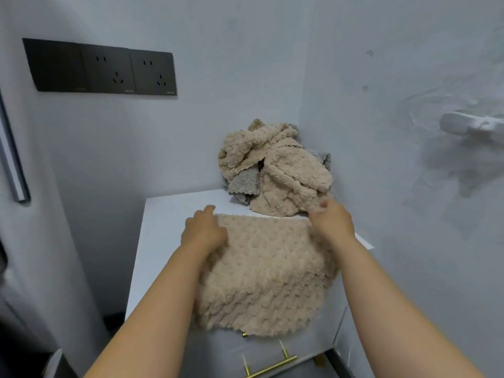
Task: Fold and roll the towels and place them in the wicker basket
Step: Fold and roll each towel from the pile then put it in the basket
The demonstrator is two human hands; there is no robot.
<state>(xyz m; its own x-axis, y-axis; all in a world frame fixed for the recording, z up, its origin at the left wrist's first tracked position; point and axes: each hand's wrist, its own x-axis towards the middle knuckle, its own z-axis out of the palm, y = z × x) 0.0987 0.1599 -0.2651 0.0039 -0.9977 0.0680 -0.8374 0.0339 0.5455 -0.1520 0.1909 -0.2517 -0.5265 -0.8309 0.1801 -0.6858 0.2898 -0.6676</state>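
A beige bobbled towel [267, 271] lies spread over the white cabinet top [166, 214], its near edge hanging over the front. My left hand [203, 230] holds the towel's far left corner. My right hand [331, 219] pinches the far right corner. Behind them, in the wall corner, sits a heap of crumpled beige and grey towels [272, 167]. No wicker basket is in view.
A gold drawer handle [268, 364] sticks out from the cabinet front below the towel. Dark wall sockets [103, 68] sit at the upper left. A white wall bracket [469, 126] juts out on the right wall. A grey bar [12, 159] runs along the left edge.
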